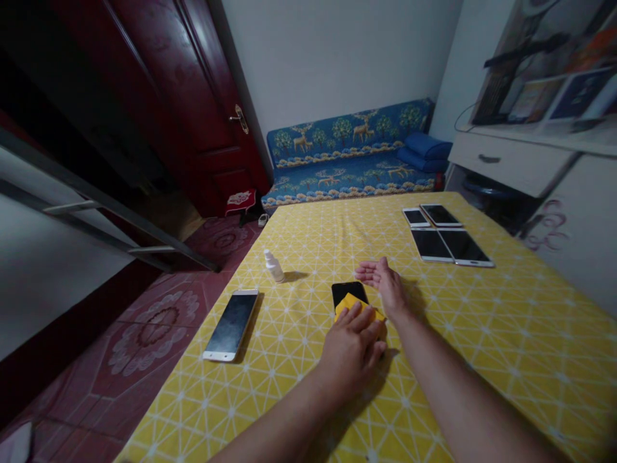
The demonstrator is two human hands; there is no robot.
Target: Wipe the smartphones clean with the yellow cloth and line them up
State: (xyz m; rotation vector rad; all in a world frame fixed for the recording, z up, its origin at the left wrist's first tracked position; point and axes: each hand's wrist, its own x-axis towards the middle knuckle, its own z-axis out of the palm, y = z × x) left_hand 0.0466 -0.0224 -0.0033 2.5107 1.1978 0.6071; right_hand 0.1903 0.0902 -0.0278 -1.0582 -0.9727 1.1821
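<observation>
My left hand presses an orange-yellow cloth onto a black phone, whose upper end shows past the cloth. The rest of that phone is hidden under the cloth and hand. My right hand is just to the right of the phone, palm turned inward, its fingers stretched out and holding nothing. A white spray bottle stands upright to the left, with a large white-framed phone lying nearer me at the table's left edge.
Two smaller phones and two larger ones lie grouped at the back right of the yellow patterned tablecloth. Beyond are a blue sofa, a red door and a white cabinet.
</observation>
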